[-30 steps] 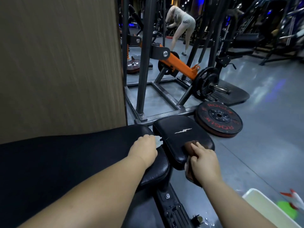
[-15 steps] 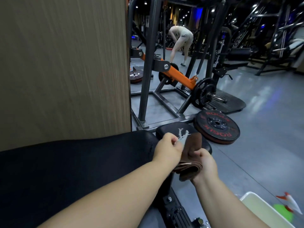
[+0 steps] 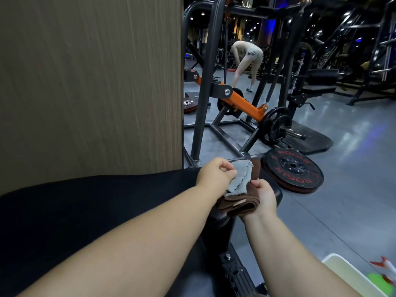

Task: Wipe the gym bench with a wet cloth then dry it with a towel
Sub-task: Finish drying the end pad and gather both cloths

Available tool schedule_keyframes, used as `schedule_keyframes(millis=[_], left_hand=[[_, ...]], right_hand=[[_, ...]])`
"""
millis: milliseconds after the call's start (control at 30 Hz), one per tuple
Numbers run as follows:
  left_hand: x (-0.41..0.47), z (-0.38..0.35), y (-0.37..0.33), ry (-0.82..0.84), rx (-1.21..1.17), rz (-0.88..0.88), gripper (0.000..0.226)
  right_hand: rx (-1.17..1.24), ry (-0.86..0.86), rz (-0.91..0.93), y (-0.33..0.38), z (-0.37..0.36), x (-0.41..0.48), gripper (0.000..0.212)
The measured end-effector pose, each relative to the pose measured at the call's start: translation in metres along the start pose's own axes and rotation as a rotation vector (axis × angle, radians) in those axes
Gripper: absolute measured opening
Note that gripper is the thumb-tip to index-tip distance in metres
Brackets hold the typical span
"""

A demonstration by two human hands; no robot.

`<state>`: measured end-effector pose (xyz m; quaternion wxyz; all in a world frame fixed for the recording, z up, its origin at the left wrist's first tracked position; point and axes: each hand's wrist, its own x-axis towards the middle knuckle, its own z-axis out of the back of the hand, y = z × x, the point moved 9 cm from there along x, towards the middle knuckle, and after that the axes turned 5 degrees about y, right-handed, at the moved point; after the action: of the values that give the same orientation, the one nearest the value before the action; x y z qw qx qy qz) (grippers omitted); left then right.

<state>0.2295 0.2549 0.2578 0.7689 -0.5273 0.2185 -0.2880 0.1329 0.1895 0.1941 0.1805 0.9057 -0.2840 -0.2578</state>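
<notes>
The black padded gym bench [image 3: 107, 211] fills the lower left, and its small seat pad is mostly hidden behind my hands. My left hand [image 3: 214, 174] pinches a pale grey cloth [image 3: 305, 179] at its near edge. My right hand [image 3: 264, 198] grips a folded brown towel [image 3: 237, 205] held just under the grey cloth. Both hands are lifted slightly above the seat end of the bench.
A wood-panel wall [image 3: 90, 82] rises behind the bench. A red-lettered weight plate [image 3: 293, 172] lies on the grey floor to the right, beside a black and orange machine frame [image 3: 242, 103]. A white bin [image 3: 353, 277] stands at the lower right. A person [image 3: 246, 61] bends over far off.
My right hand lifted the brown towel off the seat pad. My left hand came up with the grey cloth, and the two hands met above the bench end.
</notes>
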Motion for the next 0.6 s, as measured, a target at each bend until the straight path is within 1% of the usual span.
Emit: schedule_keyframes(millis=[33, 67, 100, 133, 167, 200, 267, 300, 333, 433, 500, 533, 600], left_hand=[[-0.002, 0.004, 0.002, -0.024, 0.003, 0.027, 0.014], [-0.005, 0.009, 0.004, -0.046, 0.010, 0.064, 0.026], [-0.011, 0.012, 0.005, -0.049, 0.003, 0.106, 0.044], [-0.016, 0.012, 0.006, -0.019, -0.056, 0.162, 0.065], [-0.021, 0.006, 0.010, 0.048, -0.163, 0.242, 0.080], [-0.028, -0.003, 0.011, 0.140, -0.280, 0.312, 0.080], [-0.044, -0.013, 0.004, 0.256, -0.402, 0.371, 0.040], [-0.047, -0.015, 0.002, 0.266, -0.421, 0.383, 0.027], [-0.050, -0.012, -0.002, 0.244, -0.436, 0.379, 0.022], [-0.044, 0.004, -0.011, 0.155, -0.486, 0.313, 0.026], [-0.039, 0.014, -0.012, 0.128, -0.480, 0.295, 0.032], [-0.036, 0.018, -0.011, 0.136, -0.468, 0.286, 0.031], [-0.031, 0.020, -0.006, 0.196, -0.455, 0.288, 0.022]], right_hand=[[-0.001, 0.009, -0.015, -0.002, -0.003, -0.002, 0.070], [0.000, 0.026, -0.023, -0.003, -0.009, -0.006, 0.064], [-0.001, 0.042, -0.029, -0.002, -0.013, -0.009, 0.061], [-0.003, 0.066, -0.037, -0.001, -0.018, -0.014, 0.057], [-0.019, 0.087, -0.042, 0.001, -0.022, -0.018, 0.049], [-0.028, 0.099, -0.052, 0.003, -0.025, -0.023, 0.039], [-0.038, 0.110, -0.067, 0.006, -0.028, -0.031, 0.031], [-0.061, 0.105, -0.054, 0.008, -0.028, -0.032, 0.029], [-0.087, 0.115, -0.025, 0.012, -0.032, -0.033, 0.029], [-0.248, 0.153, 0.060, 0.023, -0.047, -0.033, 0.029], [-0.393, 0.206, 0.050, 0.025, -0.059, -0.036, 0.042], [-0.481, 0.219, 0.037, 0.024, -0.062, -0.036, 0.046], [-0.644, 0.194, 0.036, 0.022, -0.062, -0.032, 0.043]])
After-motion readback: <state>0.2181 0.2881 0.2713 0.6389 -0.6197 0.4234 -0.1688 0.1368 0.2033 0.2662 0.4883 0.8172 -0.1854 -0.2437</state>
